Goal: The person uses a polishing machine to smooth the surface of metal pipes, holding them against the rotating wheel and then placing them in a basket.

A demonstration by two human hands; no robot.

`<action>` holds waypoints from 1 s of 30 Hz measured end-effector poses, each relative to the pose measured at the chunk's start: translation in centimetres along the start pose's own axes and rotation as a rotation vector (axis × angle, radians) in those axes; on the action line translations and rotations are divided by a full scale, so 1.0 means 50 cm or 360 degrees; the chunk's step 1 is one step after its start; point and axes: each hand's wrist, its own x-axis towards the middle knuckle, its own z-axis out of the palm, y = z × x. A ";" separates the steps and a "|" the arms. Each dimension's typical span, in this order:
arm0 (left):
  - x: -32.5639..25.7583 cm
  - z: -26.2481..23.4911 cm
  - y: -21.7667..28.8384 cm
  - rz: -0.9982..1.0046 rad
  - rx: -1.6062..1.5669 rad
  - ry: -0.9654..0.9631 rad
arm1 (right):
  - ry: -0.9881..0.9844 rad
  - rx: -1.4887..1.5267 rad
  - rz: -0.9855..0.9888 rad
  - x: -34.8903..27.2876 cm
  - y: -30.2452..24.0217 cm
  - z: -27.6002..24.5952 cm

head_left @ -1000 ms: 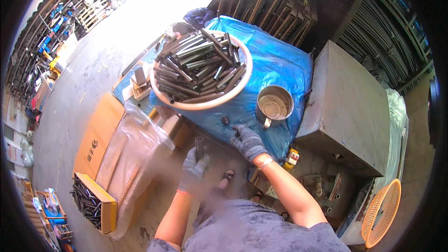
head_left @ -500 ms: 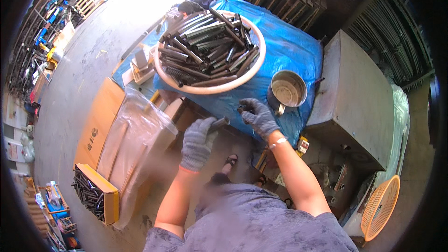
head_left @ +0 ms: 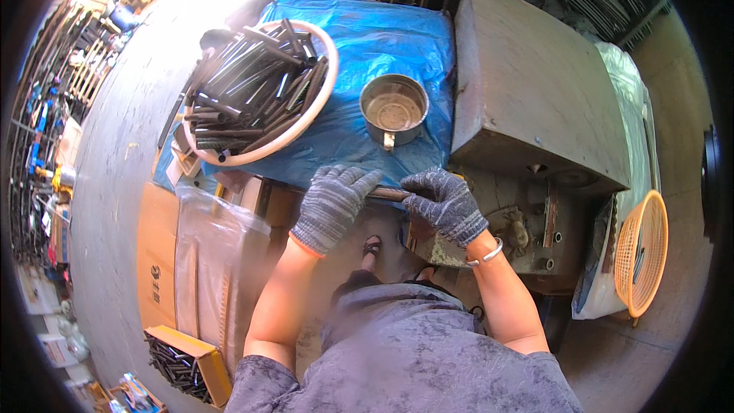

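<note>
In front of my body, just off the near edge of the blue-covered table (head_left: 353,38), a short metal tube (head_left: 388,193) lies level between my two gloved hands. My left hand (head_left: 330,208) closes round its left end, and my right hand (head_left: 446,205) grips the right end with thumb and fingers. Whether a small separate part sits at the right end is hidden by the glove. Beyond my left hand stands a pale round basin (head_left: 330,76) heaped with dark metal tubes (head_left: 256,92). A metal mug (head_left: 404,138) stands on the blue sheet beyond my right hand, handle toward me.
A large grey metal box (head_left: 543,84) borders the table on the right, with an orange mesh basket (head_left: 641,252) farther right. At lower left, a cardboard box (head_left: 212,373) holds many short dark tubes, near a plastic-covered carton (head_left: 206,252).
My hands have come together on the tube, which was tilted in my left hand while my right pinched something small and dark. The view has swung right.
</note>
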 end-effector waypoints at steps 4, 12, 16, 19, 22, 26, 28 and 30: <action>0.050 0.007 0.039 0.0181 0.0007 0.0033 | 0.0165 0.0092 0.0001 -0.032 -0.022 -0.038; 0.107 0.023 0.152 -0.0736 -0.1914 0.1221 | 0.0615 0.0199 -0.0188 -0.114 -0.011 -0.076; 0.153 0.077 0.199 -0.1574 -0.3595 0.0568 | 0.0546 0.0203 -0.0170 -0.154 -0.004 -0.074; 0.167 0.109 0.211 -0.1413 -0.3687 0.0514 | 0.0516 0.0584 -0.0011 -0.176 0.027 -0.074; 0.180 0.128 0.228 -0.1365 -0.3795 0.0366 | 0.0495 0.0733 -0.0052 -0.193 0.045 -0.076; 0.190 0.145 0.245 -0.1410 -0.3918 0.0214 | 0.0504 0.0787 0.0034 -0.209 0.047 -0.086; 0.192 0.157 0.248 -0.1360 -0.3925 0.0098 | 0.0536 0.0801 0.0062 -0.215 0.051 -0.088; 0.196 0.160 0.252 -0.1376 -0.3887 0.0041 | 0.0583 0.0752 0.0019 -0.216 0.065 -0.088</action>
